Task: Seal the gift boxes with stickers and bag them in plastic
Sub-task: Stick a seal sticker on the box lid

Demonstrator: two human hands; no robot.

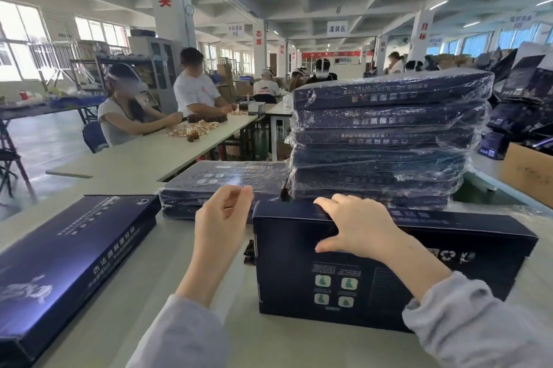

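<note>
A dark blue gift box (pixel 389 278) lies on the white table (pixel 149 292) at near right. The right hand (pixel 356 227) rests on it, fingers spread over its far edge. The left hand (pixel 221 218) hovers just left of the box, loosely curled. Behind stand a tall stack of plastic-wrapped boxes (pixel 386 140) and a short wrapped stack (pixel 221 185) to its left. Another unwrapped gift box (pixel 68 251) lies at near left.

Open table (pixel 140 278) between left box (pixel 68 248) and front box (pixel 374 283); wrapped stack (pixel 383 140) behind
</note>
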